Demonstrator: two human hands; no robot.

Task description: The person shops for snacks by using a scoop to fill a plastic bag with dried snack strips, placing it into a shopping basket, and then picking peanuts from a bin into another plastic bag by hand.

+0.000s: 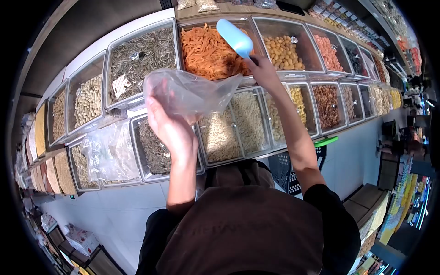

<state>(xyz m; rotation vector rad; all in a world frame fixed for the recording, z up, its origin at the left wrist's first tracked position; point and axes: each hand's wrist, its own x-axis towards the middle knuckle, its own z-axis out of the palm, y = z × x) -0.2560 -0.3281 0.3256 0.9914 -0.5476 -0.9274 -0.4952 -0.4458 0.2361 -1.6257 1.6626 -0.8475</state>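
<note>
My left hand (pixel 170 130) is closed on a clear plastic bag (pixel 192 91), which hangs loosely over the front edge of a bin; the fingertips are partly behind the plastic. In my right hand (pixel 262 71) is the handle of a light blue scoop (pixel 236 39), its blade pointing up and to the left. The scoop is over a bin of orange dried strips (pixel 204 46). The far right end of the bag reaches close to my right hand. Whether anything is in the scoop or bag I cannot tell.
Around these stand clear bins of sunflower seeds (pixel 151 55), peanuts (pixel 88 98), yellow-brown nuts (pixel 284 52) and pale kernels (pixel 220 137). Another plastic bag (pixel 112 151) lies on the front row at left. A basket with a green handle (pixel 326 141) is below the counter at right.
</note>
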